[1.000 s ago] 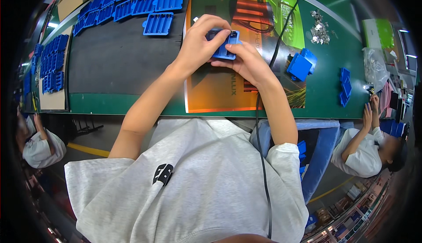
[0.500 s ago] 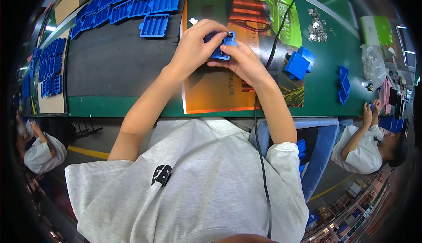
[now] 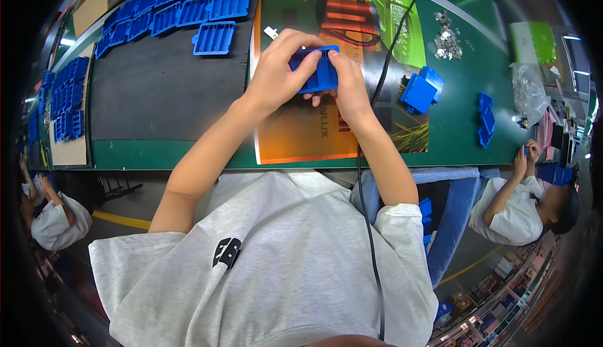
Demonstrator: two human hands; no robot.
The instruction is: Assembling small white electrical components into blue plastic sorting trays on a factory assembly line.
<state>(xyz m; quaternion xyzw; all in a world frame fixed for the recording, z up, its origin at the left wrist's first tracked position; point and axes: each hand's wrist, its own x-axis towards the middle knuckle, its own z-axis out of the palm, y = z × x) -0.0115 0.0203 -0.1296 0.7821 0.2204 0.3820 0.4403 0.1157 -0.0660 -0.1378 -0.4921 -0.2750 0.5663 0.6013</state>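
Both of my hands grip one blue plastic battery holder [image 3: 322, 78] above the printed sheet. My left hand [image 3: 276, 67] is closed on its left side, with the thumb lying across the open face. At the right side my right hand [image 3: 353, 89] is closed too, its thumb at the top right corner and some fingers showing below the lower edge. The holder's long slots face up; its upper left part is hidden under my left fingers. A small white-and-metal piece [image 3: 271, 32] lies just beyond my left hand.
Rows of blue battery holders [image 3: 213, 38] line the dark mat at the far left. Small metal contacts [image 3: 448, 39] lie heaped at the right, near stacked blue holders [image 3: 419, 92] and another blue group [image 3: 485, 121]. A black cable [image 3: 385, 77] crosses the sheet. A co-worker [image 3: 512, 206] sits at the right.
The battery holder has turned so more of its slotted face shows. My right thumb has moved up to its top right corner. The whole view has shifted slightly.
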